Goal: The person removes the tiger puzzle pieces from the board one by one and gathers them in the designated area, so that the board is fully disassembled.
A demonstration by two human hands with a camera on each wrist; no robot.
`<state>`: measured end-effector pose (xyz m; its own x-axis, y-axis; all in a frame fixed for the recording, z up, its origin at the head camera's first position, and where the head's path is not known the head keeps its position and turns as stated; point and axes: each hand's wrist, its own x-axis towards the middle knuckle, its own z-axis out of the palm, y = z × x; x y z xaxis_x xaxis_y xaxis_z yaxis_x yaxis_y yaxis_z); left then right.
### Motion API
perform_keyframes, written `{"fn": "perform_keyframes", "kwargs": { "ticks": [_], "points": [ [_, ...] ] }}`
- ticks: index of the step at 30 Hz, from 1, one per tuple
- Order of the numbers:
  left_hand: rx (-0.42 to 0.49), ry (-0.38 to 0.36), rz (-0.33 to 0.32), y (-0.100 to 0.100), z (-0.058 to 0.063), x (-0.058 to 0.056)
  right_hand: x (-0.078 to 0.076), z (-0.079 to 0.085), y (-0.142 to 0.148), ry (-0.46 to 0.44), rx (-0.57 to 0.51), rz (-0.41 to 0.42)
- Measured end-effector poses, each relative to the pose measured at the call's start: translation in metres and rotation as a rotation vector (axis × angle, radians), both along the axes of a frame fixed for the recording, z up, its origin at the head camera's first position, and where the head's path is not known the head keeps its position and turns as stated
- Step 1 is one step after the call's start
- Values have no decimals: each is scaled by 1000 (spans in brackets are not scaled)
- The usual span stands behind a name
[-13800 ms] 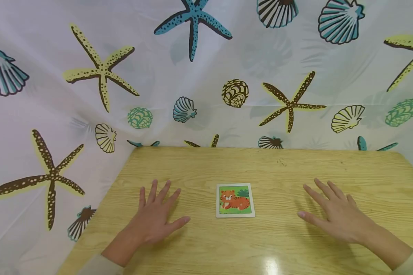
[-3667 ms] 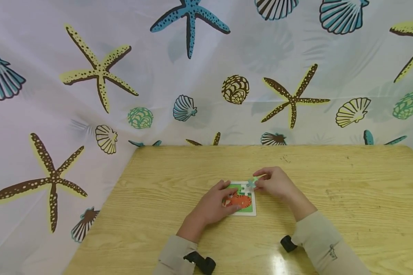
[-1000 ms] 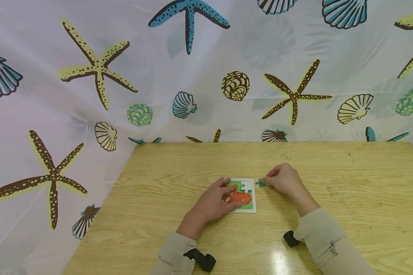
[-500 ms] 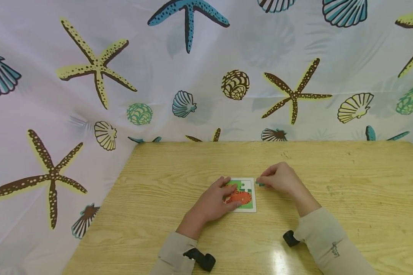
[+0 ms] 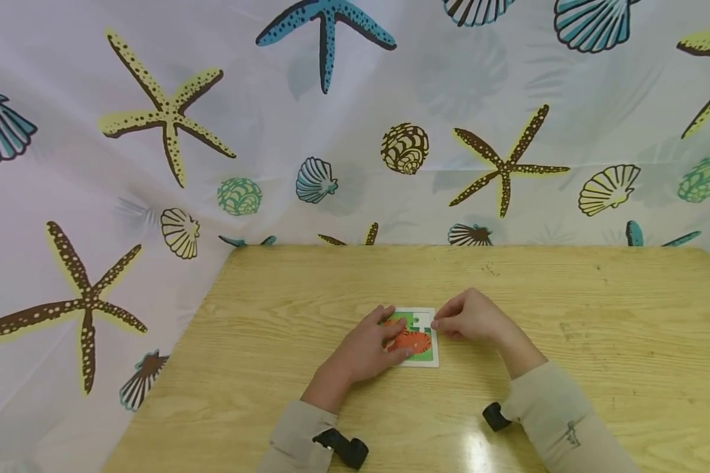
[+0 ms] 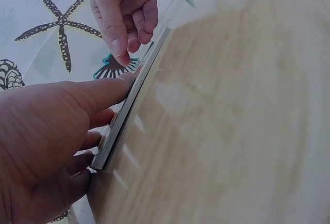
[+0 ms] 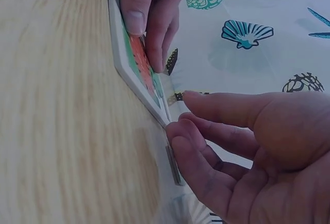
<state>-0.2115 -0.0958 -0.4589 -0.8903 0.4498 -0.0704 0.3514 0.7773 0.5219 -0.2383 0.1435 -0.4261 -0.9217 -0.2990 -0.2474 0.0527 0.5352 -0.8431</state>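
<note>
A small square jigsaw puzzle (image 5: 414, 341) with an orange tiger on green lies in a white frame, with a white gap at its upper right corner. My left hand (image 5: 361, 348) rests on its left part, the thumb and a finger pressing on the picture. My right hand (image 5: 470, 318) is at the frame's right edge, its loosely bent fingertips right at the corner. Thumb and fingers stand apart with nothing between them in the right wrist view. There a thin puzzle piece (image 7: 174, 166) lies edge-on beside the fingers; in the head view my right hand hides it.
The puzzle lies on a wood-grain table (image 5: 260, 328). A white curtain (image 5: 355, 131) with starfish and shells hangs behind and at the left. Black wrist devices (image 5: 352, 452) stick out from both sleeves.
The puzzle was whole at first, with both hands away from it. Later my right hand moved the corner piece off to the right. Now its fingertips have shifted left to the frame.
</note>
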Motion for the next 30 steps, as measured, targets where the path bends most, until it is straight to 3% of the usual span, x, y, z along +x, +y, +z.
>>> {"fn": "perform_keyframes", "kwargs": {
  "ticks": [6,12,30],
  "points": [
    [19,5,-4,1,0,1,2,-3,-3,-6,7,58],
    [2,9,-1,0,1,2,2,-6,-7,6,11,59],
    [19,-15,18,0,2,0,1,-8,-11,127,127,117]
  ]
}}
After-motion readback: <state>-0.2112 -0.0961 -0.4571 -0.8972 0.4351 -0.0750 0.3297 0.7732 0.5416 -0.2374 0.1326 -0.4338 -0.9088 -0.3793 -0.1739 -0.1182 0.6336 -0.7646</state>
